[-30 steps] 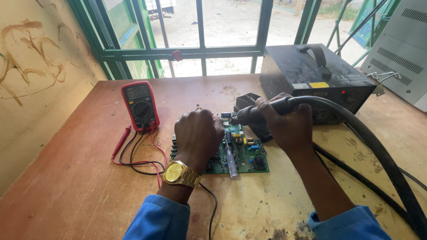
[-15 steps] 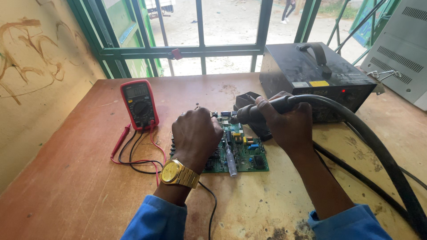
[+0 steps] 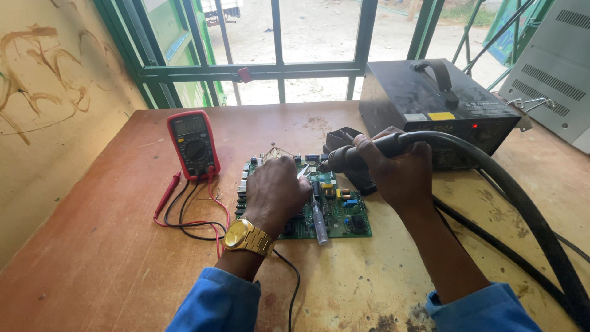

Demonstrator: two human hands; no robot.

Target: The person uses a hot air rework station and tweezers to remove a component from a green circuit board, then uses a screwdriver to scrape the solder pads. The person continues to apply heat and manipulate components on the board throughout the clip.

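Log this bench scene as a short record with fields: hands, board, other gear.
left hand: rests on the circuit board, pinching tweezers
right hand: grips the hot-air wand, nozzle aimed at the board
board: green, flat on the wooden table; a screwdriver lies on it
meter: red multimeter left of the board, leads trailing
station: black box behind the right hand, thick hose running to the wand

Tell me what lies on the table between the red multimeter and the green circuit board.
In the head view, the multimeter's red and black test leads loop over the wooden table there, short of the circuit board.
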